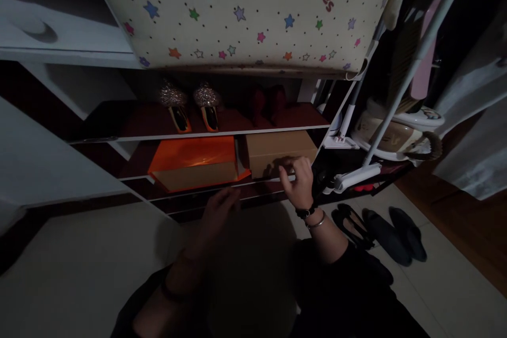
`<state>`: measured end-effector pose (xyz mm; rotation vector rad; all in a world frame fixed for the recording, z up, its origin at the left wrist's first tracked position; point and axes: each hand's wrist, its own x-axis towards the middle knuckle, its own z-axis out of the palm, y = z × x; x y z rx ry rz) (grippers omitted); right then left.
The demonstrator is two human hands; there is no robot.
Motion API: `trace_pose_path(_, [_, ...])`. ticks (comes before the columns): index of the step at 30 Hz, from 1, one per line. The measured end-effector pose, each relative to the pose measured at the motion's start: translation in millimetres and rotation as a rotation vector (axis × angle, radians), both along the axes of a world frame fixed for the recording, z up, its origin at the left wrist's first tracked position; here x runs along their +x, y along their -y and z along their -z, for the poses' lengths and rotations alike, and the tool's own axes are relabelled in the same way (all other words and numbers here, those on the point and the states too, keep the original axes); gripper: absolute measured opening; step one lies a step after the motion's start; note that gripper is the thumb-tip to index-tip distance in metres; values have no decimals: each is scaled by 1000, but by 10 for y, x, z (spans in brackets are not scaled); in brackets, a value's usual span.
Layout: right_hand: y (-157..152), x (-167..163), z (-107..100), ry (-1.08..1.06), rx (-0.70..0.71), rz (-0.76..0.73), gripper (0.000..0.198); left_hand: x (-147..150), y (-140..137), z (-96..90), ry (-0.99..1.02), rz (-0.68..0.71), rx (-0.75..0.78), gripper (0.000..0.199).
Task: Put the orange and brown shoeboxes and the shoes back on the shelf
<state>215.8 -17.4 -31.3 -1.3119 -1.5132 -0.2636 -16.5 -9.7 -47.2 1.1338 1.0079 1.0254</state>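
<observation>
My right hand (298, 182) is just in front of a plain brown cardboard box (277, 145) on the lower shelf. Its fingers are loosely bent, the thumb stands apart, and nothing shows in it; whether it touches the box I cannot tell. Lower and to the left, in shadow, my left hand (219, 208) reaches towards the shelf edge with fingers stretched out and no object visible in them. Beside the brown box lies an orange box (194, 153) with a tan front side. Glittery high heels (206, 97) and dark red shoes (267, 100) stand on the shelf above.
A cream star-patterned cloth (257, 16) hangs over the upper shelves. At right a long-handled mop (358, 177) leans near a beige potty-like container (388, 134). Dark shoes (388, 235) lie on the tiled floor. A white drawer front (59, 26) is at upper left.
</observation>
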Motion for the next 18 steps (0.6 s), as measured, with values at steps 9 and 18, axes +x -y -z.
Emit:
trace_pose_path(9, [-195,-138,27,512,-242,-135,64,564,-273,326,457,-89,-425,14])
trace_pose_path(18, [-201,107,168,275,-204,132,61,928,-120,402,509,173,-496,24])
